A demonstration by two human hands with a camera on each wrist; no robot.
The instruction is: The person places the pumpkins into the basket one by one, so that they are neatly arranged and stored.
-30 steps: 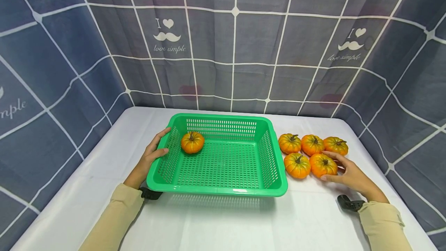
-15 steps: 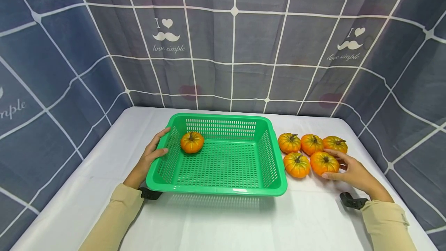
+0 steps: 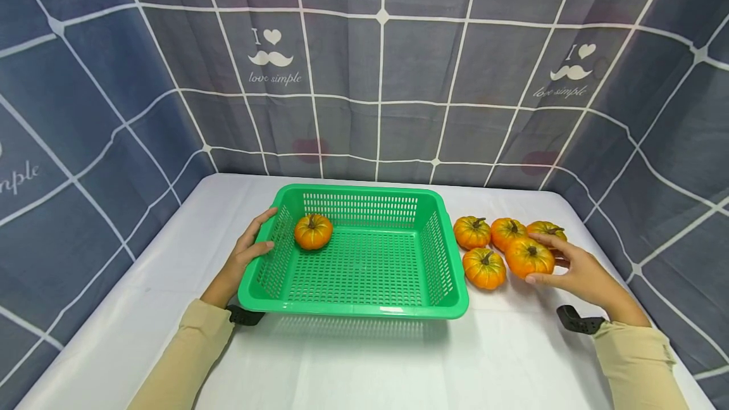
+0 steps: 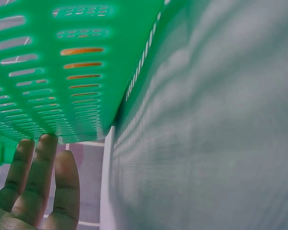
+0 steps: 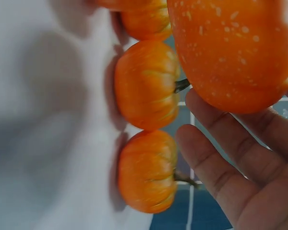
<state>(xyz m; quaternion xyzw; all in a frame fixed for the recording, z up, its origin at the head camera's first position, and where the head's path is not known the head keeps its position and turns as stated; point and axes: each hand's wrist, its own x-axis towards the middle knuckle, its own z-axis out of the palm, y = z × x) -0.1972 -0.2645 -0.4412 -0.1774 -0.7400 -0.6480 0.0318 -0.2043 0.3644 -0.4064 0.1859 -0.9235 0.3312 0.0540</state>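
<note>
- We saw the left hand (image 3: pixel 246 257) at the left side of the green, rectangular, slotted plastic basket (image 3: pixel 353 310), its thumb and forefinger on the rim; the left wrist view showed us three fingers stretched out straight by the outer wall
- We saw the right hand (image 3: pixel 575 274) gripping a round, ribbed, orange-and-yellow pumpkin (image 3: pixel 529 258) between thumb and fingers, raised above the white cloth-covered desk (image 3: pixel 353 372), to the right of the basket
- We counted four similar pumpkins on the desk beside it: a back-left pumpkin (image 3: pixel 471 233), a back-middle pumpkin (image 3: pixel 507 231), a partly hidden back-right pumpkin (image 3: pixel 543 228) and a front-left pumpkin (image 3: pixel 485 269) close to the basket
- Inside the basket, near its left wall, we saw a lone orange pumpkin (image 3: pixel 313 233), stem upward
- We noticed beige sleeves (image 3: pixel 640 359) and black wristbands (image 3: pixel 578 320) on both arms
- Behind the desk we saw a grey-blue cloth curtain (image 3: pixel 347 125) with white grid lines
</note>
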